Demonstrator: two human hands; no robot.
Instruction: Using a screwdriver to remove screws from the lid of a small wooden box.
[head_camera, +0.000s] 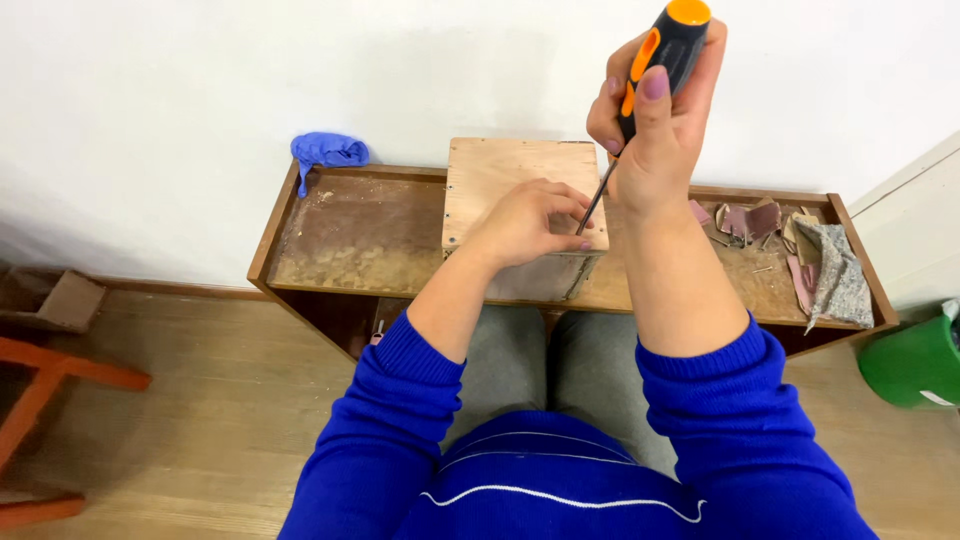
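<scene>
The right hand (655, 130) grips a screwdriver (655, 70) upright, tip down on the wooden box (500, 175) at the bench's (360, 235) middle. The left hand (525, 222) rests on the box, fingers pinched at the tip.

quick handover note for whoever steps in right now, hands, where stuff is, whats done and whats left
Right hand: closed around the black and orange screwdriver, held upright, its tip down at the near right edge of the plywood box.
Left hand: resting on the box top, fingertips pinched at the screwdriver tip; what they hold is too small to tell.
Box stands on the low wooden bench. Blue glove at the bench's back left corner; leather scraps and a grey cloth on the right.
Done: a row of fasteners shows along the box's left edge.
Left: the spot under the tip is not finished.
</scene>
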